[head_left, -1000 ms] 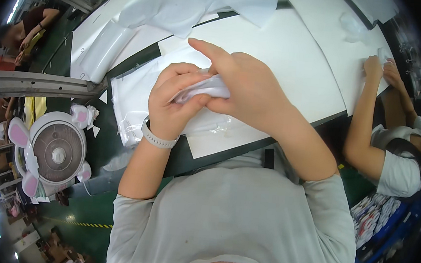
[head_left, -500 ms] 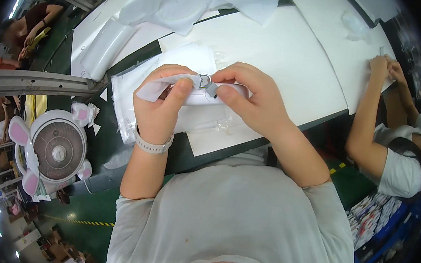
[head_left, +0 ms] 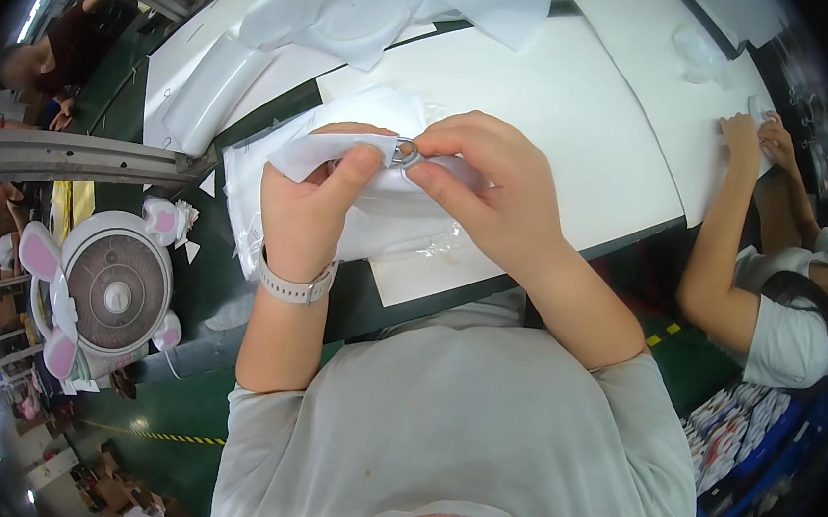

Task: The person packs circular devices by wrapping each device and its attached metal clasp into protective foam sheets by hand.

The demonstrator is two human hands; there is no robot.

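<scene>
My left hand (head_left: 317, 186) pinches a folded white strap (head_left: 330, 152) between thumb and fingers, its loose end sticking out to the left. At the strap's right end sits a small metal buckle (head_left: 405, 153). The thumb and forefinger of my right hand (head_left: 486, 171) are closed on that buckle and hide part of it. Beneath both hands lies a pile of white fabric pieces (head_left: 377, 231) with clear plastic around it.
White boards (head_left: 546, 103) cover much of the dark table. Translucent plastic sheets (head_left: 386, 10) and a roll (head_left: 202, 92) lie beyond. A fan with rabbit ears (head_left: 116, 292) stands left, beside a metal beam (head_left: 68, 161). At right, a co-worker's hands (head_left: 755, 136) handle something small.
My right fingers have shifted slightly left and turned the buckle, whose grey end piece no longer shows. The person at far left has raised an arm.
</scene>
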